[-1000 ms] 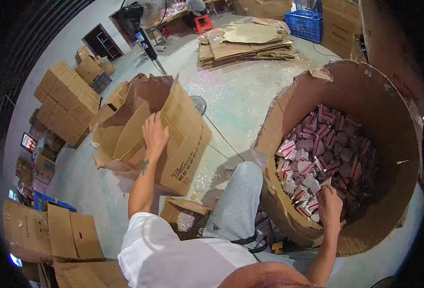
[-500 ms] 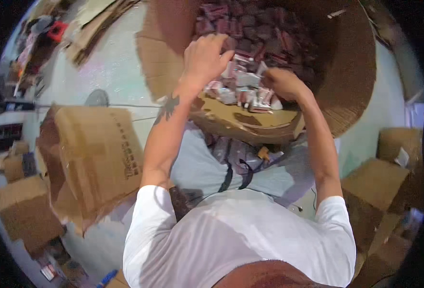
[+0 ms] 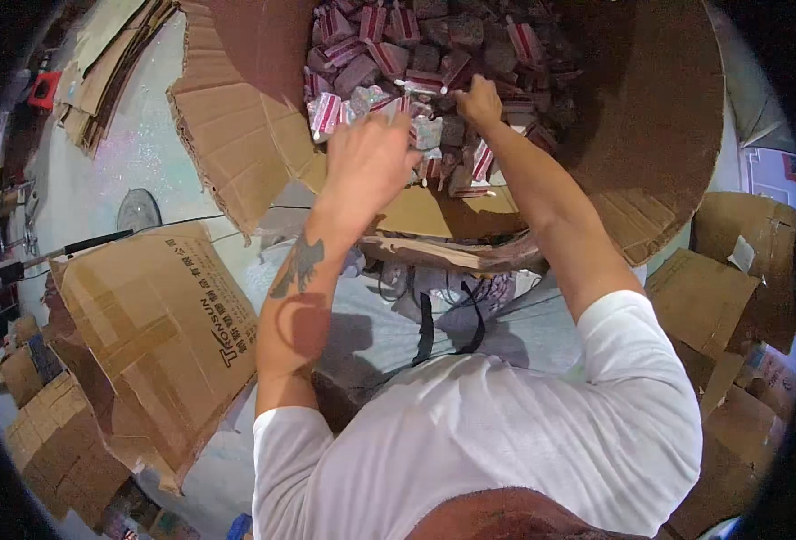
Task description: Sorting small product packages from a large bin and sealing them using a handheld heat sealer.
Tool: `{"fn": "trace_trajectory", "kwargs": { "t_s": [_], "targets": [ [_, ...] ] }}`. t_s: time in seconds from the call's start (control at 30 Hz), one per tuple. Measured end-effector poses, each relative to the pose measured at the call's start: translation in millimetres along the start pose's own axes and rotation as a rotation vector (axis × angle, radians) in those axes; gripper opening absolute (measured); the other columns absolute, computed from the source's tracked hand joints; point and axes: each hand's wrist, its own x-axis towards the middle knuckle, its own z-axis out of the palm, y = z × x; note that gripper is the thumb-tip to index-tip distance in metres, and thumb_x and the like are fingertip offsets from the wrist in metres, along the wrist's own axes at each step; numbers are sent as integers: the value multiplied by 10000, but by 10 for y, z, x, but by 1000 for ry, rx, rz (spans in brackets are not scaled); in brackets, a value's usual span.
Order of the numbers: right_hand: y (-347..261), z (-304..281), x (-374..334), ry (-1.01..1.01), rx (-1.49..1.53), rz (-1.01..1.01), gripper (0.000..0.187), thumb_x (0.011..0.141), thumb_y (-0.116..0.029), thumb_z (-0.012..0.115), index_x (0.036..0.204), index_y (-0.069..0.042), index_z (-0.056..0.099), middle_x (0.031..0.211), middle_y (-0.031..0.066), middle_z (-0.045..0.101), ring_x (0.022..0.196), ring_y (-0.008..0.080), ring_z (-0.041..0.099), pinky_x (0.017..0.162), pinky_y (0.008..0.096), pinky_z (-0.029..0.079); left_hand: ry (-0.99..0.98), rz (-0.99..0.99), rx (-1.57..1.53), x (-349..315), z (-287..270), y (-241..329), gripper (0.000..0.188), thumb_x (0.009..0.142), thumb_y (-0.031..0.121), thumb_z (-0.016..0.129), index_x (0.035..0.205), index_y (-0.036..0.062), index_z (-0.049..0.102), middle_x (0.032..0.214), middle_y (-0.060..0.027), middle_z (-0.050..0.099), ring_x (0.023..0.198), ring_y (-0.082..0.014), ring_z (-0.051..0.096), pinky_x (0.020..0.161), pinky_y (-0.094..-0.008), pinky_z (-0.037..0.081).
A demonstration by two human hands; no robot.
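Observation:
A large round cardboard bin (image 3: pixel 659 117) holds a heap of small wedge-shaped pieces (image 3: pixel 389 58), white with red stripes like cake slices, apparently in clear wrappers. Over the near left of the heap, my left hand (image 3: pixel 371 157) is loosely bent and open, its fingertips partly hidden among the pieces. Farther in and to the right, my right hand (image 3: pixel 481 103) has its fingers curled closed. Whatever it may grip is hidden; a striped piece (image 3: pixel 425 85) lies just left of it. Several pieces rest on the bin's near cardboard ledge (image 3: pixel 416 216).
A cardboard flap (image 3: pixel 236 126) spreads from the bin's left side. An open brown carton (image 3: pixel 146 297) stands on the left, with flattened cardboard (image 3: pixel 114 63) behind it. More cartons (image 3: pixel 704 297) are stacked at the right. My knees are against the bin's near edge.
The view has shifted. My right hand has reached farther into the heap and to the left; my left hand has come down nearer, onto the near left pieces. Some pieces near the ledge lie differently.

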Motion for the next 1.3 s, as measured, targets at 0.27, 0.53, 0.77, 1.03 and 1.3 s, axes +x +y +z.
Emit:
{"fn": "trace_trajectory", "kwargs": {
  "t_s": [0.27,0.53,0.77,1.03,1.3],
  "targets": [
    [1433,44,695,101,309,554,320,765,-207,639,945,48,707,1003,276,704,973,410,694,807,465,545,-22,110,-116,469,22,231,423,844,309,705,1177,54,651,971,-198,709,916,-396,682,802,-498,538],
    [-919,-1536,-877,-242,1279,24,258,940,-139,631,1165,-14,608,1010,83,656,862,178,626,769,327,514,188,-46,-433,257,141,144,762,763,375,783,1410,86,502,1327,-206,595,1225,-367,576,1025,-449,463],
    [-681,-1848,-1307,-51,869,-300,345,1005,-302,601,1164,2,625,965,83,666,900,152,616,812,308,502,297,79,-483,319,232,382,630,691,253,783,1260,54,601,1137,-174,674,1041,-352,663,876,-445,531],
    [-237,-1612,-797,432,501,-237,389,928,-297,685,1194,-24,611,1051,166,677,939,341,677,846,394,531,-77,-263,-821,465,620,300,565,747,451,762,1059,-8,657,969,-221,714,899,-336,699,813,-430,531],
    [-588,-1065,-1354,-262,1113,-99,865,955,-625,532,1541,-49,262,1546,231,332,1399,338,395,1100,482,394,184,-430,-1190,582,775,317,442,883,232,685,1176,-72,555,982,-143,665,840,-206,649,745,-353,531]
  ]
}}
